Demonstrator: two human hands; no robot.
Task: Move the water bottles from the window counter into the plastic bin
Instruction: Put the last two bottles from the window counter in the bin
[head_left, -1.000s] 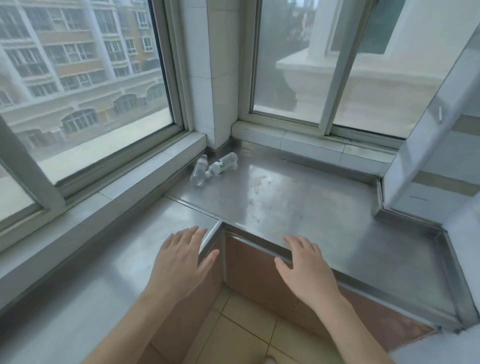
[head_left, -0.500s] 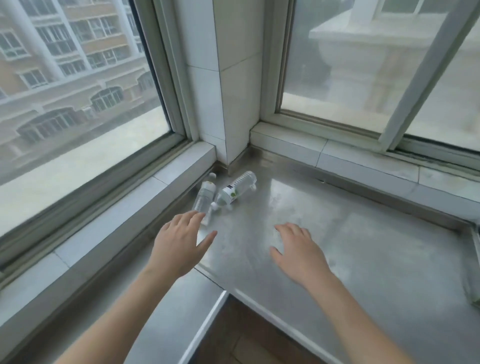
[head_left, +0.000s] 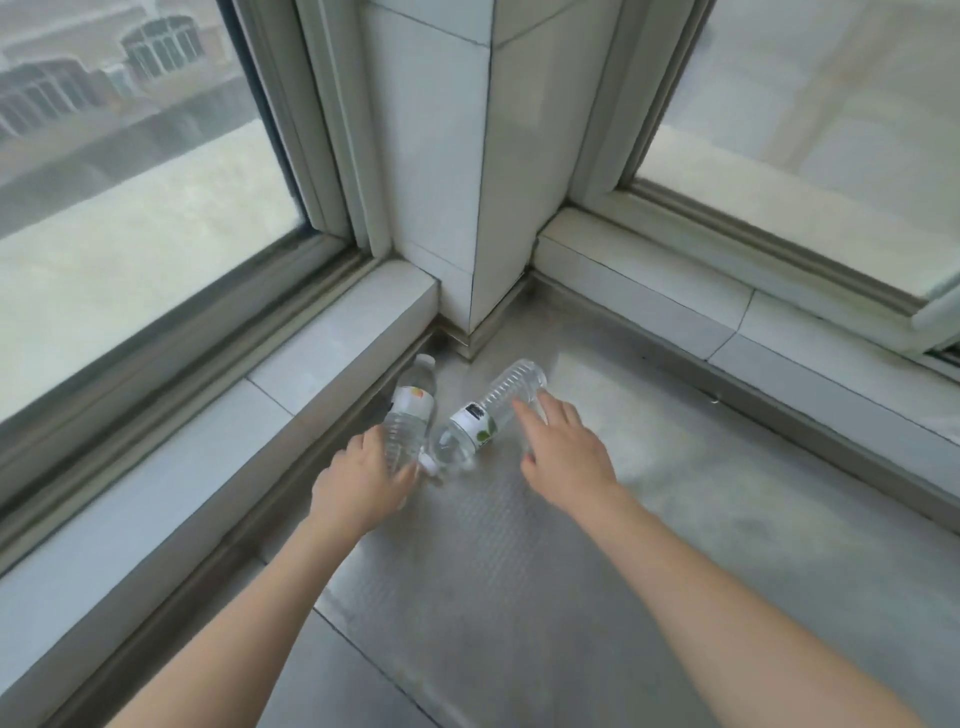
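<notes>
Two clear water bottles lie on the steel window counter (head_left: 519, 545) near the corner pillar. The left bottle (head_left: 412, 410) has an orange-marked label, and its white cap points away toward the sill. My left hand (head_left: 358, 488) has its fingers and thumb curled around this bottle's near end, which still rests on the counter. The right bottle (head_left: 480, 423) carries a green-leaf label, with its cap toward me beside my left thumb. My right hand (head_left: 566, 452) is spread open, fingertips touching the right bottle's far end. The plastic bin is out of view.
A white tiled pillar (head_left: 467, 182) stands in the corner just behind the bottles. Raised tiled sills (head_left: 332, 353) run along both windows, with glass above them. The steel counter stretches toward me and to the right.
The view has closed in on the corner. Both hands moved forward from the counter's near part to the bottles. The left one wrapped a bottle's end and the right one touched the other bottle.
</notes>
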